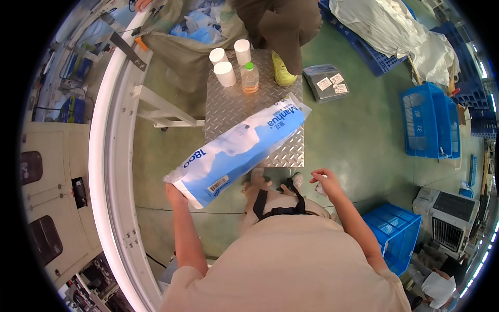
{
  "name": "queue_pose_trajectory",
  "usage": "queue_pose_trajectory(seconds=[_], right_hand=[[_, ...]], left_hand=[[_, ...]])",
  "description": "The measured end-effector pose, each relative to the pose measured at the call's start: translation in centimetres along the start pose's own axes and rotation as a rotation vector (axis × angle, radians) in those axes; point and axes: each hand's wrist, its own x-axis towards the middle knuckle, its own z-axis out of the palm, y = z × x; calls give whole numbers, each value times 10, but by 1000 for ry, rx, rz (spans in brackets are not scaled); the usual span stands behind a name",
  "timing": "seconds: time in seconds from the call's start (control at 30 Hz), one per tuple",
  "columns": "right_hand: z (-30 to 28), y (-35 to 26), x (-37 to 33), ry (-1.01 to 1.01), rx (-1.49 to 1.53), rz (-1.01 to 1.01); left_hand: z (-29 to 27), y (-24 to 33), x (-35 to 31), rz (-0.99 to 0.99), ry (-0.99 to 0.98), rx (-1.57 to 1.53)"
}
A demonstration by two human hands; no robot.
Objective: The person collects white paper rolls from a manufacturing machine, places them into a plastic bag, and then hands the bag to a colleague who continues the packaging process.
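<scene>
A long pack of paper rolls [241,151] in blue and white plastic film lies slantwise in front of me. Its far right part overlaps a metal tread-plate stand [286,156]; whether it touches the stand I cannot tell. My left hand [177,196] grips the near left end of the pack, fingers partly hidden beneath it. To the right of the pack and apart from it, my right hand [325,183] is raised with curled fingers. A small whitish bit shows under that hand, too small to name.
On the stand are white cylinders [224,74], a green-capped bottle [250,79] and a yellow-green packet [283,70]. Beyond it is a person in dark clothing [280,26]. A white machine rail [101,156] runs along my left. Blue crates [430,122] and a dark box [326,83] stand right.
</scene>
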Motion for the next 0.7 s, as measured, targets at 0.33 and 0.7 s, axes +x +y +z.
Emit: queue_pose_trajectory(seconds=[0.33,0.7], right_hand=[[-23,69,-5,173,-112,186],[-14,121,-31,313,-191,340]], left_hand=[[51,-70,98,-117,-49,11],[108,-102,164,-278,-38,-197]])
